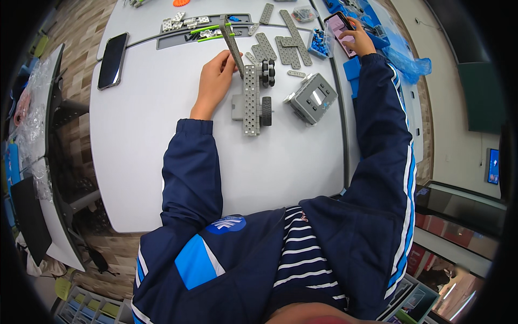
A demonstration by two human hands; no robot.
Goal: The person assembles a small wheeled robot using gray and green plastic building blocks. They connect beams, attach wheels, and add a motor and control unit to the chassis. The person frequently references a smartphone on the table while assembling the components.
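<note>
My left hand (pixel 215 80) is closed, its curled fingers at the upright grey beam (pixel 231 40) of a building-kit vehicle; its fingertips are partly hidden. The vehicle's body is a perforated grey beam (pixel 251 102) with a grey block on its left side. On its right side are a black roller wheel (pixel 267 73) and a ribbed tyre (pixel 266 111). My right hand (pixel 360 40) reaches to the far right, fingers apart over the lit screen of a phone (pixel 341 33). A grey control box with buttons and a small screen (pixel 314 99) lies right of the vehicle.
Loose perforated grey plates (pixel 287 52) lie beyond the vehicle, near a clear box of blue pins (pixel 320 43). A grey tray (pixel 164 42) holds small parts and green rods. A dark phone (pixel 113 60) lies at the left edge. Blue bins and a blue plastic bag (pixel 413 66) are far right.
</note>
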